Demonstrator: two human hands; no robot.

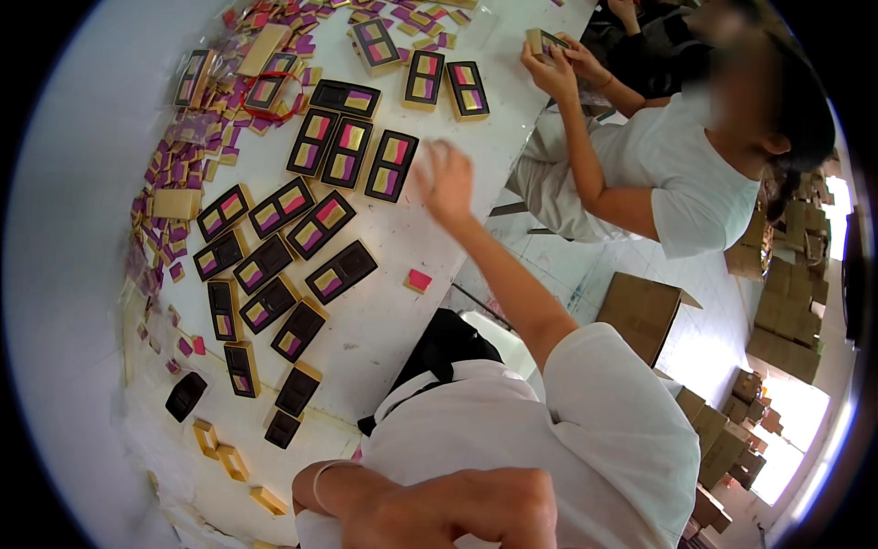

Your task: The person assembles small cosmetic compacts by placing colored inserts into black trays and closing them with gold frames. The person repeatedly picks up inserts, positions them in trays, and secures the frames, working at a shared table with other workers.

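Observation:
My right hand (445,183) reaches over the white table, somewhat blurred, with its fingers apart and nothing seen in them. Just left of its fingertips lies a black two-compartment box (391,166) with a gold side, holding pink, gold and purple pieces. Close to my body, my left hand (457,508) is closed; whatever its fingers hold is hidden. Several similar boxes lie in slanted rows, some with both compartments filled, such as this box (322,224), others with one, such as this box (341,272). Toward me are black boxes with bare compartments (298,390).
Small purple, gold and pink pieces (187,160) are heaped along the table's far left. A loose pink-gold piece (418,281) lies near the edge. Gold frames (232,463) sit at lower left. A co-worker (640,174) holds a box (546,43). Cardboard cartons (640,316) stand right.

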